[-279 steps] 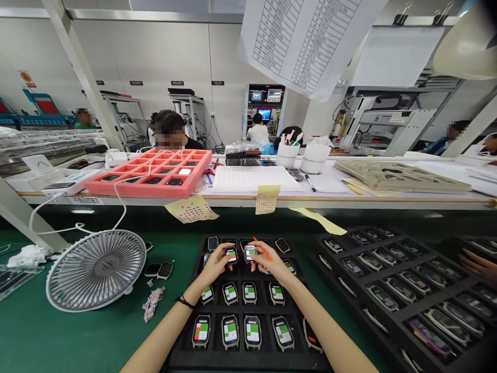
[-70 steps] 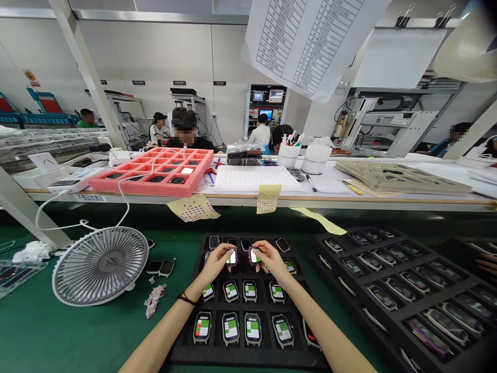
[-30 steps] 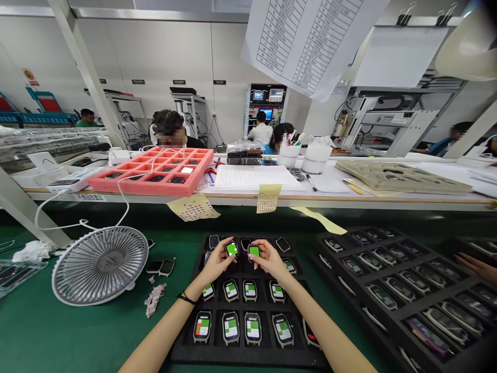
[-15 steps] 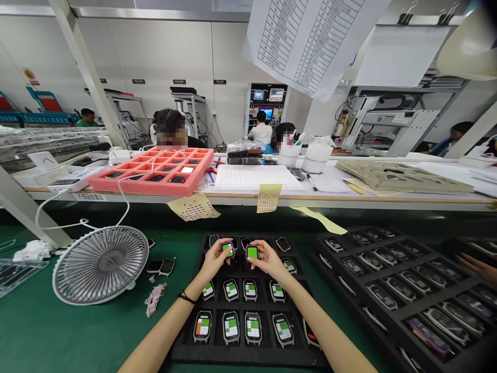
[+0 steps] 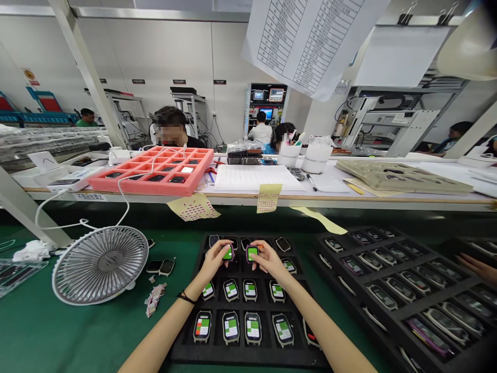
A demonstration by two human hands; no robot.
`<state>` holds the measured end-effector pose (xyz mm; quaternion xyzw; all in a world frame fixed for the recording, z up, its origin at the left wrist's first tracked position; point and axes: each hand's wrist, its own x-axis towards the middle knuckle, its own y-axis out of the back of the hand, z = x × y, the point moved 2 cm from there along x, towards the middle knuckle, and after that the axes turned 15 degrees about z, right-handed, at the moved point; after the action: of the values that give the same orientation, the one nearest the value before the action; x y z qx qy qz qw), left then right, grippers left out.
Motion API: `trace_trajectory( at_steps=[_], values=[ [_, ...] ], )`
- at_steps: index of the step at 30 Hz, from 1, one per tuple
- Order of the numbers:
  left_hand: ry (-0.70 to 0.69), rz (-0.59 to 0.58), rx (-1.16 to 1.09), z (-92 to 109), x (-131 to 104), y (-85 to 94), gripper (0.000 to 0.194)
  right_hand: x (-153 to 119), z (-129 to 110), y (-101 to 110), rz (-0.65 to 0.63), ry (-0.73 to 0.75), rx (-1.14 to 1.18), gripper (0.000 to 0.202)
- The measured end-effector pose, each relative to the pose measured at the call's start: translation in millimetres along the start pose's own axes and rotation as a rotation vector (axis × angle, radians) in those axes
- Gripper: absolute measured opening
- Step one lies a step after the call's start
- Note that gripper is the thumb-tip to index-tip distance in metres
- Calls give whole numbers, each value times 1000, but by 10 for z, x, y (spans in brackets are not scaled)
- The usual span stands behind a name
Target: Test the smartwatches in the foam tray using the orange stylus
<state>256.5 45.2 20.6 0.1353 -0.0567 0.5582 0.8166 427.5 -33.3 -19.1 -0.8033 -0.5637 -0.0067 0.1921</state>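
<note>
My left hand holds a small smartwatch body with a green screen over the far part of a black foam tray. My right hand holds a second smartwatch body, also showing green, with an orange pen tucked between its fingers. The two watches sit side by side just above the tray. Several watches with lit green and white screens lie in the tray's nearer rows; those in the farthest row are dark.
A white desk fan lies face up at left, with two loose dark watch bodies beside it. A second black tray of watches is at right, another person's hand at its far edge. A pink tray sits on the raised shelf.
Both watch screens went from white with colours to solid green. Over the last second my hands lowered the two watches slightly toward the tray.
</note>
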Motion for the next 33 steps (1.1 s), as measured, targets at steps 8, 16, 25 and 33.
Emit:
trace_trajectory(
  at_steps=[8, 16, 25, 33],
  values=[
    [-46, -33, -18, -20, 13, -16, 55, 11, 15, 25, -3, -15, -3, 47],
    [-71, -112, -5, -66, -22, -53, 73, 41, 51, 35, 37, -3, -9, 44],
    [-70, -46, -1, -5, -28, -22, 53, 36, 56, 18, 29, -20, -22, 44],
    [-51, -40, -12, -15, -16, -37, 56, 38, 62, 22, 27, -19, -21, 43]
  ],
)
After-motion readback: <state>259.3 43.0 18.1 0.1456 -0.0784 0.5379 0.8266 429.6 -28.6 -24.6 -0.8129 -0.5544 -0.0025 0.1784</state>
